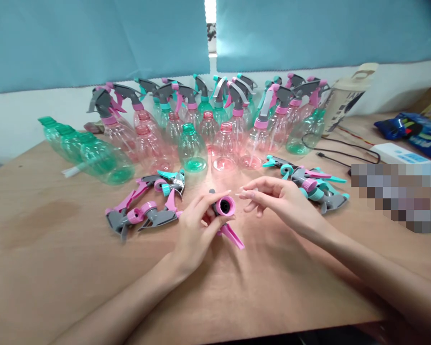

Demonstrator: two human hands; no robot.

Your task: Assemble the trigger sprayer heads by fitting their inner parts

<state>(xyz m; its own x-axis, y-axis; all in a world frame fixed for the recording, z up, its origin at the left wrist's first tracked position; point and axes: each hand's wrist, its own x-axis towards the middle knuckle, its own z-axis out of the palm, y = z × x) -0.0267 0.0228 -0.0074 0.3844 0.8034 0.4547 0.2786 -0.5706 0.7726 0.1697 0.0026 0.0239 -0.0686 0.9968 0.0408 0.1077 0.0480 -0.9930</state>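
My left hand (196, 227) grips a grey and pink trigger spray head (225, 207) above the table. The pink collar's open end faces me, showing a dark inside, and its pink trigger points down to the right. Just right of it, my right hand (282, 199) has thumb and forefinger pinched together; whatever lies between them is too small and pale to make out. Loose pink and grey spray heads (149, 213) lie left of my hands, with a teal one (172, 182) among them. More loose pink and teal heads (309, 184) are piled at the right.
Behind stand several clear pink bottles (225, 148) and green bottles (194, 151), many fitted with spray heads. Green bottles (104, 160) lean at the left beside clear tubes (73, 168). At the right are a tall cup (345, 103), a black cable (335, 155) and a blue packet (416, 132).
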